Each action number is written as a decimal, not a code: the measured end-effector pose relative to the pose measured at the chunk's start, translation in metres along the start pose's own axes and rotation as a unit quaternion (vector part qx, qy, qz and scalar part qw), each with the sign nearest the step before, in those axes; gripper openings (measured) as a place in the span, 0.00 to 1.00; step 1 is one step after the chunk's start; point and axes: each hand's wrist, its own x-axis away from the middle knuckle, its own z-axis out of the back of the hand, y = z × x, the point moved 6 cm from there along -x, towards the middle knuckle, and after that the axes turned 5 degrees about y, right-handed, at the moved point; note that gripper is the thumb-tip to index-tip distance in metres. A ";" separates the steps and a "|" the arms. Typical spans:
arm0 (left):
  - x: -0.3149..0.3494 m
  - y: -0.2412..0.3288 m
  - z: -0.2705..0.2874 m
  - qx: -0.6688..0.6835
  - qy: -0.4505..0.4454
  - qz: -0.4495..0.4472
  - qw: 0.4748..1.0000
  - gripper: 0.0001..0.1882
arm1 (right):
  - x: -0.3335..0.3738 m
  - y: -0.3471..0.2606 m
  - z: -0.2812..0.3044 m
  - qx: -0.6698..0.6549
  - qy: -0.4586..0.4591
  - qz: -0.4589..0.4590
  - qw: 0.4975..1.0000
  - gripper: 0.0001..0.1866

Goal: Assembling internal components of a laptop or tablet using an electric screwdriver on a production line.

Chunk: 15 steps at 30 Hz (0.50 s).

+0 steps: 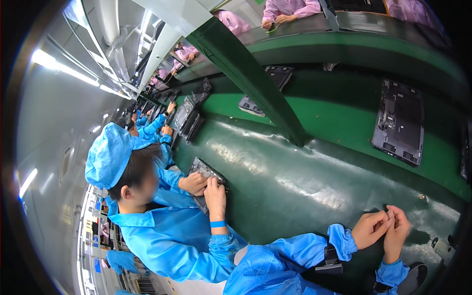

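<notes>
My left hand (pixel 371 229) and my right hand (pixel 397 232) meet above the green bench mat (pixel 309 191) at the lower right. Their fingers are bent and touch at the tips. Whatever may be pinched between them is too small or too hidden to make out. Blue sleeves cover both forearms, and a dark band with a flat box (pixel 329 260) sits round my left wrist. A grey rounded tool end (pixel 443 249) stands close to the right hand, with a black round-edged object (pixel 417 276) below it.
At left, a co-worker (pixel 167 246) in blue handles an opened laptop base (pixel 209 171). Another laptop base (pixel 400 123) lies on the green conveyor (pixel 339 103), and one (pixel 278 76) sits partly behind a slanted green post (pixel 250 78). People in pink work across the line.
</notes>
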 end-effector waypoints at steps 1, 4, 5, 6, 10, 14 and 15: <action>0.001 -0.001 0.000 -0.001 0.004 -0.004 1.000 0.07 | 0.000 -0.001 -0.001 -0.008 -0.002 -0.004 1.000 0.08; 0.003 -0.002 0.002 0.000 0.014 -0.015 1.000 0.06 | 0.002 -0.004 -0.004 -0.017 -0.010 0.011 1.000 0.08; 0.003 -0.002 0.001 0.003 0.016 -0.021 1.000 0.06 | 0.002 -0.003 -0.002 -0.014 -0.011 0.024 1.000 0.08; 0.003 -0.002 -0.001 0.007 0.018 -0.027 0.999 0.06 | 0.002 -0.002 0.000 -0.011 -0.011 0.037 0.999 0.08; 0.003 -0.003 -0.012 -0.002 0.009 -0.048 0.999 0.05 | 0.002 -0.001 0.012 -0.010 0.004 0.021 1.000 0.09; 0.002 -0.016 -0.005 0.025 0.011 -0.041 0.999 0.02 | -0.002 -0.001 0.002 0.001 -0.003 0.025 1.000 0.09; 0.003 -0.024 0.006 0.024 0.003 -0.010 1.000 0.03 | -0.003 -0.007 -0.010 0.026 0.000 0.076 0.997 0.09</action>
